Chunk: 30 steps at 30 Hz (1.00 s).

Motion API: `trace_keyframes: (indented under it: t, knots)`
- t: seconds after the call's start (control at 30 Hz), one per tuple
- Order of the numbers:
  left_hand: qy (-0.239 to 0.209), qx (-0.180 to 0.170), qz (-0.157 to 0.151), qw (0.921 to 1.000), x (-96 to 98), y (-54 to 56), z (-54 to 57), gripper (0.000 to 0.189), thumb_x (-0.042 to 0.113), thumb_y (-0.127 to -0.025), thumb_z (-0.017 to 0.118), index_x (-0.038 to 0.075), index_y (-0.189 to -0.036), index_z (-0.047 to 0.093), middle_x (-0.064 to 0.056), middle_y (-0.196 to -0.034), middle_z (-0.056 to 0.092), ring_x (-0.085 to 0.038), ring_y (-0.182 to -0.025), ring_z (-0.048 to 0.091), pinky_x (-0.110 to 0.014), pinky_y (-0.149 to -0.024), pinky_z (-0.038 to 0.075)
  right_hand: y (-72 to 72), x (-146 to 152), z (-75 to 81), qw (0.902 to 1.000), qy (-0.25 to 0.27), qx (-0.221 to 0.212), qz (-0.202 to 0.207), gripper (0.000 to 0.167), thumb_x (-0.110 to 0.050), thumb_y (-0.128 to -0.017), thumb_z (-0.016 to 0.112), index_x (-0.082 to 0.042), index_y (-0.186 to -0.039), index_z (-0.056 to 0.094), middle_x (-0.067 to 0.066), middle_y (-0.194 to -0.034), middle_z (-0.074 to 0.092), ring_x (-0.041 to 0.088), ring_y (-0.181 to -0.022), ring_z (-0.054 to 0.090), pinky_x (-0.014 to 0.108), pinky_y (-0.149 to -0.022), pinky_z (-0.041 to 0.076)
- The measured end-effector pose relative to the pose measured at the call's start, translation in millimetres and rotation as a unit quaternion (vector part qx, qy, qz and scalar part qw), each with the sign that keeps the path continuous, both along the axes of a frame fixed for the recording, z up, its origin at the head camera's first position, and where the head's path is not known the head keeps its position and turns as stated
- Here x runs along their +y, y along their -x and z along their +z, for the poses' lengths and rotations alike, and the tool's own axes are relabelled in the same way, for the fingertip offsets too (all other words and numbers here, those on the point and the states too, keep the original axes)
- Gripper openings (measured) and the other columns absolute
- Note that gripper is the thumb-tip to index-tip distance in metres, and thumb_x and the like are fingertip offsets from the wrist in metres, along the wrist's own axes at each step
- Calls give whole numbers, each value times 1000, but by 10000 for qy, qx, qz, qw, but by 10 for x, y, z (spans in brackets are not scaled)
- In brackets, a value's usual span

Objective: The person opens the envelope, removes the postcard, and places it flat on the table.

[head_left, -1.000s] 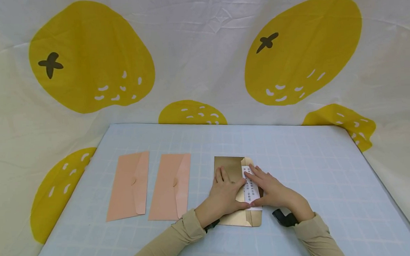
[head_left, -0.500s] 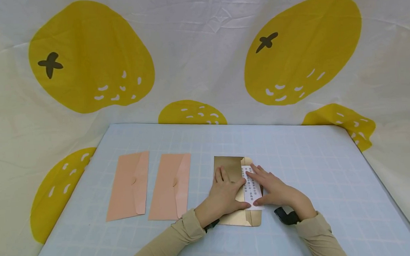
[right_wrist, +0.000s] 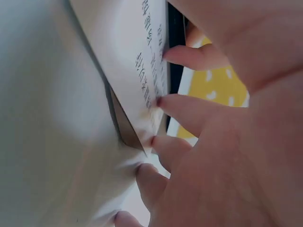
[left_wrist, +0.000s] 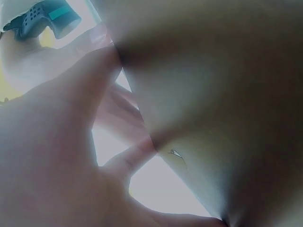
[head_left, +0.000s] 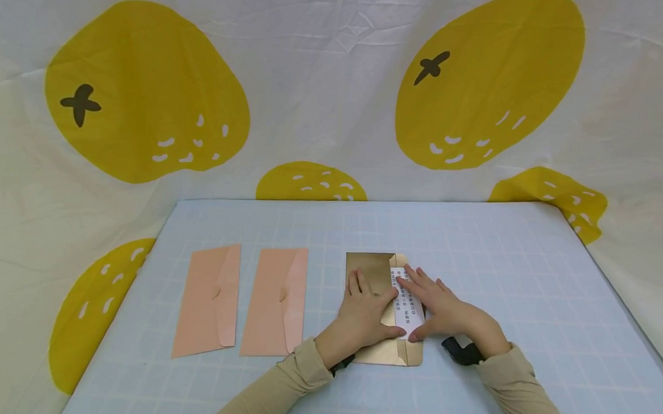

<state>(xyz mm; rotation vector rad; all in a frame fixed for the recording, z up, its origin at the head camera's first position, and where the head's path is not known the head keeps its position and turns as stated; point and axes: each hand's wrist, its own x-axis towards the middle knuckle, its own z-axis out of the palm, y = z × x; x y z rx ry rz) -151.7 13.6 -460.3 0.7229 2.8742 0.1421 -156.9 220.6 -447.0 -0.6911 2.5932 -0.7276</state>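
A gold envelope lies on the table with its flap side to the right. My left hand rests flat on it, fingers spread; in the left wrist view its fingertips press the gold surface. At the right part of the envelope, a white slip of paper with printed characters overlaps the flap. My right hand touches this slip with spread fingers, thumb at its near end. In the right wrist view the fingertips press along the printed paper, and part of the slip is hidden by the hand.
Two pink envelopes, one farther left and one closer, lie left of the gold one, flaps facing right. The table has a pale blue gridded cover. Behind it hangs a white cloth with yellow fruit prints.
The right hand and the paper slip shifted slightly right, then a little back left. The left hand and the gold envelope have stayed in place.
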Motion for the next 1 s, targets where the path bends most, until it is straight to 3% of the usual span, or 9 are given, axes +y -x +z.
trace_keyframes:
  t: [0.57,1.0]
  knots:
    - [-21,60,-30,10000,-2,4,13,81,77,-78,61,35,-146,43,-41,-149,25,-59,-139,23,-57,-108,34,57,63,-3,9992,-253,249,155,112,-39,-66,91,-1,-153,32,25,-162,14,51,-145,11,74,-106,16]
    - [-232,100,-64,9997,-7,-1,3,74,76,-77,63,32,-135,47,-43,-148,26,-60,-137,24,-59,-109,32,71,135,-8,9995,-272,173,-17,113,-34,-62,94,-3,-153,35,24,-161,16,51,-145,12,74,-105,17]
